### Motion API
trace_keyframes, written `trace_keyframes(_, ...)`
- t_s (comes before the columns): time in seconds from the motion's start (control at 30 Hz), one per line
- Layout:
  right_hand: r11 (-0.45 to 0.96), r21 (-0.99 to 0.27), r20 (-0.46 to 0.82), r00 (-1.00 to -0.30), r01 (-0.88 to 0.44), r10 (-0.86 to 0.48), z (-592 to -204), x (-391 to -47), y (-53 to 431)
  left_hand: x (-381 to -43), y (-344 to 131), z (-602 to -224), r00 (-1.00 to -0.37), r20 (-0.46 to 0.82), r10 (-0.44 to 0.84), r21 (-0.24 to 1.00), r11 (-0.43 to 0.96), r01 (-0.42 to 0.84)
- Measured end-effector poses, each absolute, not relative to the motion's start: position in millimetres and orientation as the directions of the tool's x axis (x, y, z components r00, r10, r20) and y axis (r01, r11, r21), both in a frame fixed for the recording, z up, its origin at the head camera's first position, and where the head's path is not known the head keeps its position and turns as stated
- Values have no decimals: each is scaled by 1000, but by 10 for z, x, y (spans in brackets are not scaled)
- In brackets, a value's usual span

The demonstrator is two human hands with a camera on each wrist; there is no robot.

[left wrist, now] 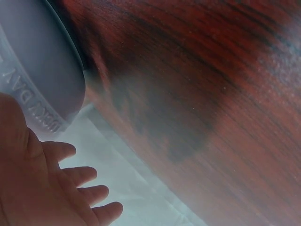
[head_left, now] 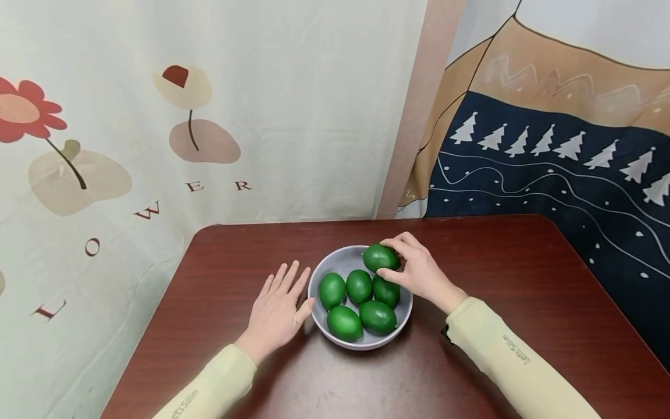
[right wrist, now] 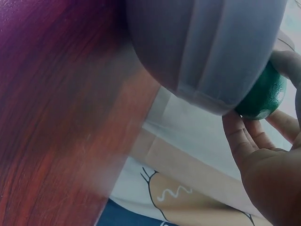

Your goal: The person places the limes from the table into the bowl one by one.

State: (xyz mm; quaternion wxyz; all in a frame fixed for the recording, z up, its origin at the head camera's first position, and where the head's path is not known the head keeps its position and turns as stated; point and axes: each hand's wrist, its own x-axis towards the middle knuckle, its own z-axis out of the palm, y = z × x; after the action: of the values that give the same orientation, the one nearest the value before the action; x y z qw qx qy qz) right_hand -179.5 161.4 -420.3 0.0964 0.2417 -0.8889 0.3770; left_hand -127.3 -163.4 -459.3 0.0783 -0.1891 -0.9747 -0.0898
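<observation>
A grey bowl (head_left: 403, 326) with several green limes (head_left: 344, 323) in it stands on the table. My right hand (head_left: 421, 270) grips a lime (head_left: 378, 257) between thumb and fingers at the bowl's far right rim. In the right wrist view that lime (right wrist: 264, 96) shows partly past the bowl's wall (right wrist: 202, 52). My left hand (head_left: 276, 319) is spread at the bowl's left side, its thumb at the rim. The left wrist view shows the left hand's fingers (left wrist: 80, 175) extended beside the bowl (left wrist: 51, 56), which has raised letters on its side.
The dark red-brown wooden table (head_left: 235, 250) has rounded far corners. Behind it hangs a pale curtain (head_left: 314, 116) printed with flowers and letters. A dark blue cloth (head_left: 523, 192) with white trees hangs at the right.
</observation>
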Motion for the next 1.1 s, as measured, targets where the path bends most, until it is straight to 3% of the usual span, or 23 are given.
trace_keyframes(1.1,703,-522,304,-876,-483,-375,-4328,-1863,1453,-1262,-1631,-4610,-918,199,342,165,912,375)
